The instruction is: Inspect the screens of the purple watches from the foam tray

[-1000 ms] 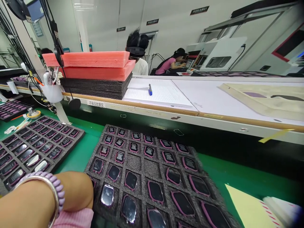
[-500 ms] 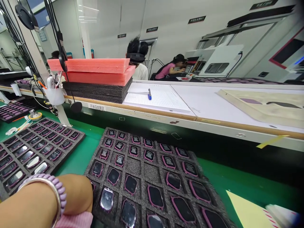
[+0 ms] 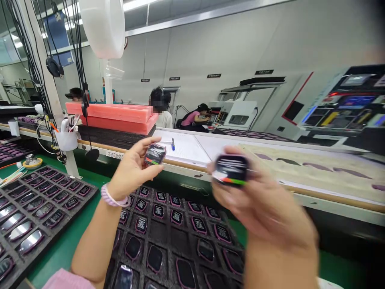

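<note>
Both my hands are raised above the tray, each with a small smartwatch body without a strap. My left hand (image 3: 132,170) grips one smartwatch (image 3: 155,153) by its sides between thumb and fingers; its dark screen shows white text and a coloured strip. My right hand (image 3: 267,200), smeared by motion, holds a second smartwatch (image 3: 231,168) with a similar lit screen. Below them lies a dark foam tray (image 3: 179,239) with rows of purple-rimmed watches in its recesses. Two middle recesses show bare foam. Some watches in the nearer rows are hidden by my right arm.
Another foam tray (image 3: 80,206) of watches lies on the green bench at left. Red foam slabs (image 3: 120,114) sit on black sheets on the shelf, near a paper pad with a blue pen (image 3: 173,144). Cables (image 3: 80,52) hang at left. Two people work beyond.
My left forearm was low at the left and my right hand out of sight; now both hands are up in front, each holding a watch. The view has tilted upward.
</note>
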